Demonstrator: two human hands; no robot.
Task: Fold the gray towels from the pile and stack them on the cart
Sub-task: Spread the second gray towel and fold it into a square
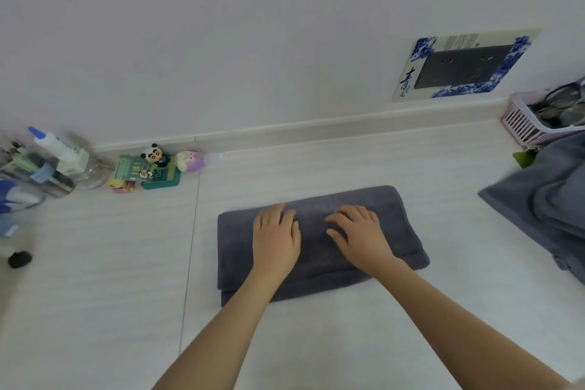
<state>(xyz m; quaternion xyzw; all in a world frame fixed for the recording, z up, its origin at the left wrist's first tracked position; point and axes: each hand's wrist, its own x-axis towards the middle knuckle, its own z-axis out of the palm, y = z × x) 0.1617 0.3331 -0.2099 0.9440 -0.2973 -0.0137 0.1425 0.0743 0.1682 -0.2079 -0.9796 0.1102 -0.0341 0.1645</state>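
Mid-tabletop: folded gray towel (319,244) lies flat; left hand (276,239) and right hand (359,236) press it, fingers spread, gripping nothing. Towel pile (544,199) waits at right edge. Cart unseen; stacking pending.

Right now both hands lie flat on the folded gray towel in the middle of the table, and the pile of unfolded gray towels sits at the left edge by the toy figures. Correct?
Not quite. The head view shows the pile of unfolded gray towels at the right edge, below the pink basket, not by the toy figures. The left hand and right hand do lie flat on the folded gray towel.
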